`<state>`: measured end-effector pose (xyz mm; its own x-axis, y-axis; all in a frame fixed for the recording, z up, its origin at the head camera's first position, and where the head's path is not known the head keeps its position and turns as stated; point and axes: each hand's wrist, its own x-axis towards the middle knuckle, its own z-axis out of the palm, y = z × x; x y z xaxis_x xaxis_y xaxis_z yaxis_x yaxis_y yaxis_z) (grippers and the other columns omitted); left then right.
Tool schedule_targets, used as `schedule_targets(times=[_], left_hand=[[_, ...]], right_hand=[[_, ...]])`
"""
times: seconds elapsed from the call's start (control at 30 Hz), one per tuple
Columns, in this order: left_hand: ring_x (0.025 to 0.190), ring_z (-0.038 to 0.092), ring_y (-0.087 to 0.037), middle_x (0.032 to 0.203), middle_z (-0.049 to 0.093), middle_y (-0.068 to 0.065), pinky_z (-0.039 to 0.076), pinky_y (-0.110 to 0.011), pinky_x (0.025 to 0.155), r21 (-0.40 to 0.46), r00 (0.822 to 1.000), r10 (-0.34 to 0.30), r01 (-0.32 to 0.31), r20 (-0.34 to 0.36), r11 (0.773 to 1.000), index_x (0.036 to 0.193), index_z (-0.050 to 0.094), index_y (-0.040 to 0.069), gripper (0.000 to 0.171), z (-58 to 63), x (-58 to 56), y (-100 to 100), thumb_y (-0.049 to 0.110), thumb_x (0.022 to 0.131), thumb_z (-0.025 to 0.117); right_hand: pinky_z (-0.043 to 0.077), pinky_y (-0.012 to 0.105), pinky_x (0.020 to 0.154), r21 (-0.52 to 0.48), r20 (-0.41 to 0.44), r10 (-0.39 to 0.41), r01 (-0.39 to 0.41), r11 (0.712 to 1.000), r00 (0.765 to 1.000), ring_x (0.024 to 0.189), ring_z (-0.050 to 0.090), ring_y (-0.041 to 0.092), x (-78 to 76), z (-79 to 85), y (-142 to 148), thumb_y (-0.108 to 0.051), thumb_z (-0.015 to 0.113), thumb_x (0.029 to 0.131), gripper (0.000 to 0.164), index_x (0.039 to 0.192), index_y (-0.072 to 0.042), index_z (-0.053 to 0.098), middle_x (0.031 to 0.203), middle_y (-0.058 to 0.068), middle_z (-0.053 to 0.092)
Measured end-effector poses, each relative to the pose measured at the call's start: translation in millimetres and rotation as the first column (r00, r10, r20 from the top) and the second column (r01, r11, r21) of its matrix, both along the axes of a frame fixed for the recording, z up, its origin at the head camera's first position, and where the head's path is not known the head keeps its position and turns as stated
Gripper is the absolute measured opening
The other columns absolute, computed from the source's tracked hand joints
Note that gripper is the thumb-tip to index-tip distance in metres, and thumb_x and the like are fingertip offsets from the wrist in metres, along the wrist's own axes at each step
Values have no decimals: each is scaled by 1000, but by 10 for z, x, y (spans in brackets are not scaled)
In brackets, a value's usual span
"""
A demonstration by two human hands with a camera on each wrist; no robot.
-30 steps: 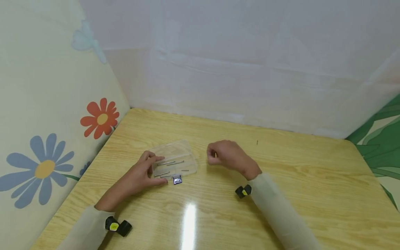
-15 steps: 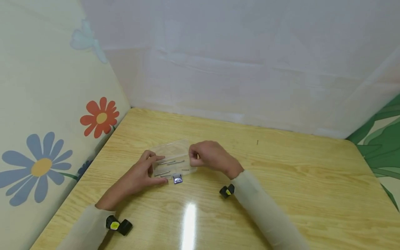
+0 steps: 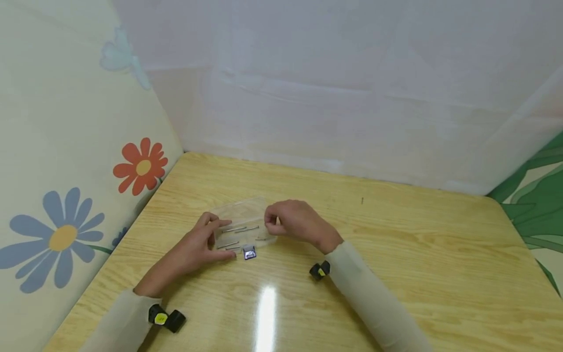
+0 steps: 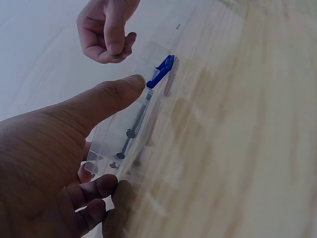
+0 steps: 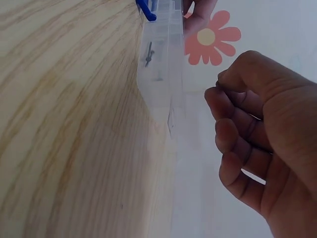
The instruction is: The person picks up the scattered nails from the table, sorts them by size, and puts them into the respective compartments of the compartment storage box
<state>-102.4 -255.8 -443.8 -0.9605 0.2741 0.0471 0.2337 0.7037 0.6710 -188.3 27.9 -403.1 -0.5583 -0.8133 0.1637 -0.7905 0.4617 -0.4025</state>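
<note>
A clear plastic compartment box (image 3: 246, 238) lies on the table with its clear lid (image 3: 242, 208) open at the back. Several thin, round-headed metal fasteners (image 3: 247, 229) lie in its compartments, and a blue latch (image 3: 249, 252) sits at its front. My left hand (image 3: 195, 247) grips the left end, thumb at the front and fingers behind. My right hand (image 3: 296, 221) hovers over the right end with its fingers curled and thumb meeting forefinger. Nothing shows between those fingertips in the right wrist view. Below, small fasteners (image 5: 148, 55) lie in the end compartment.
A single small fastener (image 3: 362, 200) lies on the wooden table (image 3: 418, 244) toward the back right. A pale cloth wall (image 3: 330, 98) rises behind the table, and a flower-patterned wall (image 3: 88, 146) stands along the left side.
My right hand has moved left from beside the box to above its right end. A second small fastener now shows in the front right compartment. My left hand stays put.
</note>
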Motion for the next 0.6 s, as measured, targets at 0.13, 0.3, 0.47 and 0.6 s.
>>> schedule_targets(times=[0.13,0.3,0.47,0.6], left_hand=[[82,44,-18,115,40,-8,41,-29,68,-10,1000,2,-2,1,1000,142,58,0,79,31,20,-2,39,81,90],[82,44,-18,114,40,-8,41,-29,68,-12,1000,3,-3,2,1000,142,58,0,79,67,36,-24,38,81,90],[83,44,-19,114,40,-8,41,-30,69,-9,1000,8,-8,11,1000,142,58,0,79,70,43,-22,39,81,90],[83,44,-18,114,40,-8,41,-29,69,-9,1000,10,-10,12,1000,142,58,1,79,65,47,-23,39,81,90]], right_hand=[[46,25,66,9,-25,-29,29,1000,999,70,53,5,11,5,83,-8,64,94,16,88,-22,66,83,-13,60],[47,26,67,20,-38,-63,64,998,997,71,53,5,7,-1,169,-11,65,96,11,91,-21,69,86,-13,62],[48,26,68,18,-41,-94,94,995,995,71,54,4,-12,-35,280,-12,64,96,11,93,-21,70,87,-13,63],[48,27,67,12,-47,-116,116,993,992,71,55,4,-32,-44,400,-12,63,98,12,94,-20,70,87,-13,64]])
